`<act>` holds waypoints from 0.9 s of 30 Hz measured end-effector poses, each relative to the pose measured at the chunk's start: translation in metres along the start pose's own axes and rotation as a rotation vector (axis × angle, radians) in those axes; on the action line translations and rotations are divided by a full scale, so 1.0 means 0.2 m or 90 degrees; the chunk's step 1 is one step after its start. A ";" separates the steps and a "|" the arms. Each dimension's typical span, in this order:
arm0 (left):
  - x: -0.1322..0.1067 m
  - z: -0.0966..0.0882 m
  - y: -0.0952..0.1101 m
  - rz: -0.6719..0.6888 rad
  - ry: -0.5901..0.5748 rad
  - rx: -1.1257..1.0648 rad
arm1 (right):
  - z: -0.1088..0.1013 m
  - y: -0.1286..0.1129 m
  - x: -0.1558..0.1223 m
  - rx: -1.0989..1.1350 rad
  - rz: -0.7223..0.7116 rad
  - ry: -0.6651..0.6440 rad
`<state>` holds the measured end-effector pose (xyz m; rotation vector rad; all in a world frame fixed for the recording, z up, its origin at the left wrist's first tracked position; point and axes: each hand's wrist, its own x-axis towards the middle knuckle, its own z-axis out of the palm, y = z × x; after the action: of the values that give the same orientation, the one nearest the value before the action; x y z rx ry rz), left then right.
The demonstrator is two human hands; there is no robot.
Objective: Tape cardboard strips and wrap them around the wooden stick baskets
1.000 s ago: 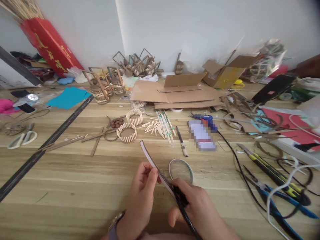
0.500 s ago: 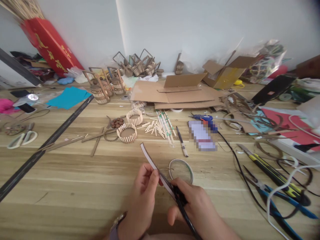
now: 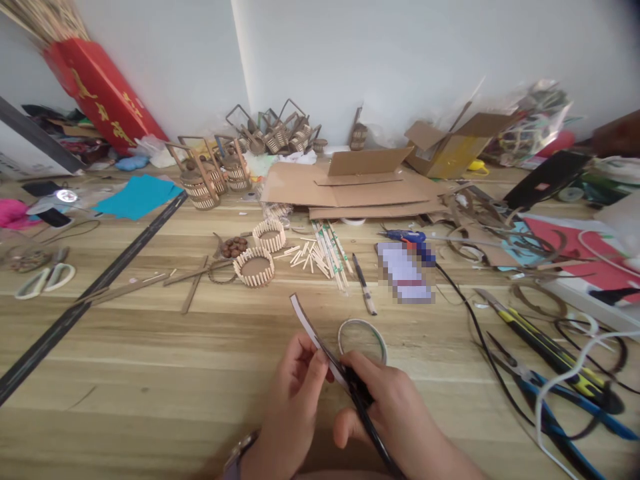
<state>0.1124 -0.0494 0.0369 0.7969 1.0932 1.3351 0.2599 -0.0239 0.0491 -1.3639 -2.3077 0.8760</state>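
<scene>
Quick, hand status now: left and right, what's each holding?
Left hand: closed, pinching the white strip.
Right hand: closed around a black tool set against that strip.

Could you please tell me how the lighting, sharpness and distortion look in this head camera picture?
Head view: soft, even light, faint shadows on the table; wide-angle distortion stretches the edges; the top right corner darkens; a pixelated patch hides one item; the left hand on the strip and right hand on a black tool look fairly sharp.
</scene>
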 end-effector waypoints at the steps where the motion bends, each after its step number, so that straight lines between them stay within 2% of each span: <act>1: 0.00 0.00 0.00 0.000 -0.003 0.006 | 0.00 0.00 0.00 -0.002 0.001 0.000; 10: 0.02 -0.01 0.03 -0.008 -0.010 0.085 | 0.00 0.01 0.00 0.038 -0.021 0.022; 15: 0.06 -0.04 0.08 -0.001 0.067 0.098 | -0.02 0.02 -0.01 0.019 -0.007 0.002; 18: 0.07 -0.05 0.10 0.011 0.075 0.116 | -0.01 0.03 -0.02 0.003 -0.010 -0.003; 27: 0.03 -0.02 0.02 0.018 0.068 0.014 | 0.00 0.02 -0.02 -0.020 -0.024 0.007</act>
<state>0.1073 -0.0436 0.0378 0.7676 1.1861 1.4040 0.2646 -0.0253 0.0456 -1.3304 -2.3398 0.8223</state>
